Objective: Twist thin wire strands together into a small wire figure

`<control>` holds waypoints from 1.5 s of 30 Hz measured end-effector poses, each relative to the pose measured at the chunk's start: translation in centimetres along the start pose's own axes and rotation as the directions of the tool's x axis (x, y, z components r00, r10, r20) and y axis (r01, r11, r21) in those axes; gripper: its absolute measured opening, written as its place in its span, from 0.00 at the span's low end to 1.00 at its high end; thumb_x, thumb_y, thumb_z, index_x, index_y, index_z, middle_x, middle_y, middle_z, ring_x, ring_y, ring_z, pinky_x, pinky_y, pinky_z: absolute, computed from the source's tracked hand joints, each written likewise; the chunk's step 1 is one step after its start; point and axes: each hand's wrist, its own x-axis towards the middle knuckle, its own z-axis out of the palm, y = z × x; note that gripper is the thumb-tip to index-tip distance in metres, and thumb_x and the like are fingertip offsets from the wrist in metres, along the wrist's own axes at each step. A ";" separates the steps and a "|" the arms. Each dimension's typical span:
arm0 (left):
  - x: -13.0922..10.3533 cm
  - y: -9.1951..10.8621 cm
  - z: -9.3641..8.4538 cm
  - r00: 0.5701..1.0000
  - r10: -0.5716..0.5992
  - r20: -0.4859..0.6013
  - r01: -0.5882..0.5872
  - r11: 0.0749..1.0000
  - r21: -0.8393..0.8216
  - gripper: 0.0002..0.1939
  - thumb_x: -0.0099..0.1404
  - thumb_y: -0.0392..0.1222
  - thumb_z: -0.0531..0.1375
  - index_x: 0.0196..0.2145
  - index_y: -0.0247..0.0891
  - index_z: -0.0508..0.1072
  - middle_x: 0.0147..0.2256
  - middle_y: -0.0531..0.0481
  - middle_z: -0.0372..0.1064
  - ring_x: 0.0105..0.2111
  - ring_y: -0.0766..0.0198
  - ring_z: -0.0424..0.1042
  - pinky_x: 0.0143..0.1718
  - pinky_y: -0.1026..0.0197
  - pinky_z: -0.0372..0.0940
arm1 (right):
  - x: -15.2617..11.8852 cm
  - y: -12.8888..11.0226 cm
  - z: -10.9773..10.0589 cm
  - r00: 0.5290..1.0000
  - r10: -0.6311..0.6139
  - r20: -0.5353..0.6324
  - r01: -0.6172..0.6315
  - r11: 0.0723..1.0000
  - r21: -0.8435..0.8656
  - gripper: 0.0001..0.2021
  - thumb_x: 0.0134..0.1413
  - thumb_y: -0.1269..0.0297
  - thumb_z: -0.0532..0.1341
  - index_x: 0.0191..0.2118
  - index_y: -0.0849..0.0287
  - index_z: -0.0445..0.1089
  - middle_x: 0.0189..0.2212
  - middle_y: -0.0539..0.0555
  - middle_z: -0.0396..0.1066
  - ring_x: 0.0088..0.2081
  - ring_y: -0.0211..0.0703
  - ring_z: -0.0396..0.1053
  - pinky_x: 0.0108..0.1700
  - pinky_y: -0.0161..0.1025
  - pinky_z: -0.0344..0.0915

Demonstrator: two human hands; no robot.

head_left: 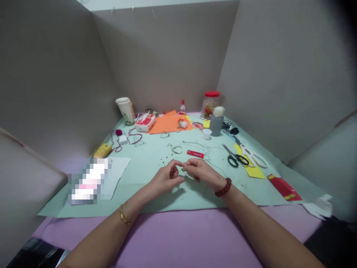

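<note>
Over the near middle of the mat, my right hand (pixel 199 169) has its thumb and fingertips pinched on a small bracelet (pixel 191 176) of thin green cord. Part of that loop hangs below the fingers, and the rest is hidden by them. My left hand (pixel 167 176) is just to the left, its thumb and index finger spread apart. The left index tip reaches the right fingertips; whether it touches the cord I cannot tell. Just beyond the hands lie a red lighter (pixel 195 153), a coiled green cord (pixel 177 149) and several tiny loose bits.
Black-handled scissors (pixel 234 156) and white-handled scissors (pixel 252 154) lie at right by yellow paper (pixel 255 172). A grey bottle (pixel 216 123), a small white cup (pixel 206 134) and orange paper (pixel 163 124) stand or lie farther back. White sheets (pixel 119 175) are at left.
</note>
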 end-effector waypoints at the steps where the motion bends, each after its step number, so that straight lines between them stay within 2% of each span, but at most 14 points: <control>1: 0.0 0.1 0.0 0.999 0.030 -0.027 -0.028 0.996 0.083 0.17 0.57 0.41 0.61 0.46 0.42 0.67 0.24 0.59 0.57 0.22 0.71 0.55 0.26 0.66 0.52 | 0.0 0.0 -0.1 1.000 0.009 0.021 -0.009 1.000 0.004 0.10 0.46 0.59 0.60 0.25 0.58 0.61 0.18 0.44 0.53 0.20 0.32 0.50 0.20 0.32 0.51; 4: -0.1 0.2 0.0 0.994 0.079 -0.074 -0.062 0.976 0.210 0.12 0.60 0.42 0.58 0.42 0.40 0.70 0.22 0.59 0.57 0.22 0.70 0.55 0.27 0.65 0.52 | -0.1 0.1 -0.5 0.997 0.021 0.078 -0.021 1.000 -0.004 0.11 0.47 0.58 0.60 0.24 0.58 0.61 0.18 0.43 0.51 0.20 0.31 0.49 0.19 0.32 0.49; 10: 0.0 0.0 0.2 0.989 0.119 -0.086 -0.095 0.966 0.242 0.10 0.60 0.40 0.55 0.39 0.39 0.72 0.22 0.58 0.58 0.23 0.70 0.56 0.27 0.66 0.53 | -0.1 0.1 -0.8 0.985 0.080 0.151 -0.080 0.997 -0.011 0.09 0.45 0.60 0.60 0.24 0.58 0.61 0.17 0.42 0.49 0.19 0.31 0.46 0.18 0.31 0.46; 21: 0.0 -0.3 0.5 0.998 0.014 -0.067 -0.012 0.999 0.032 0.08 0.57 0.40 0.58 0.37 0.39 0.69 0.23 0.58 0.57 0.21 0.72 0.55 0.24 0.67 0.52 | -0.2 -0.1 -0.5 0.986 0.043 0.161 -0.042 0.999 -0.008 0.13 0.48 0.56 0.60 0.23 0.58 0.60 0.17 0.42 0.49 0.19 0.31 0.46 0.18 0.31 0.48; 30: 0.0 0.0 0.4 0.991 0.025 -0.128 -0.013 0.996 0.091 0.08 0.61 0.44 0.56 0.33 0.37 0.71 0.22 0.56 0.58 0.22 0.70 0.55 0.25 0.66 0.52 | 0.0 0.2 -0.6 0.990 0.019 0.139 -0.017 1.000 -0.020 0.11 0.48 0.58 0.60 0.24 0.58 0.61 0.17 0.42 0.50 0.18 0.31 0.48 0.18 0.32 0.49; 36: 0.0 0.2 0.0 0.995 0.019 -0.098 -0.011 0.997 0.077 0.10 0.61 0.46 0.57 0.30 0.36 0.70 0.26 0.53 0.63 0.25 0.68 0.58 0.27 0.65 0.54 | -0.1 0.2 -0.6 0.992 0.028 0.121 -0.022 0.998 -0.055 0.11 0.48 0.58 0.60 0.23 0.58 0.62 0.18 0.44 0.52 0.19 0.31 0.51 0.19 0.32 0.50; 41: 0.2 -0.4 -0.3 0.998 -0.062 -0.002 0.062 0.992 -0.112 0.13 0.61 0.50 0.58 0.32 0.36 0.69 0.27 0.53 0.61 0.24 0.70 0.56 0.26 0.66 0.52 | 0.1 0.5 -0.7 0.989 0.037 0.145 -0.038 0.999 0.008 0.13 0.49 0.55 0.62 0.24 0.59 0.63 0.17 0.43 0.52 0.19 0.31 0.50 0.19 0.31 0.53; 45: 0.4 -0.9 -0.6 0.999 -0.046 -0.029 0.042 0.991 -0.124 0.12 0.61 0.49 0.58 0.31 0.37 0.68 0.26 0.54 0.61 0.24 0.70 0.55 0.26 0.65 0.51 | 0.6 1.1 -1.3 0.989 0.051 0.141 -0.072 0.986 0.150 0.13 0.46 0.56 0.65 0.29 0.60 0.67 0.21 0.46 0.61 0.21 0.30 0.57 0.19 0.29 0.54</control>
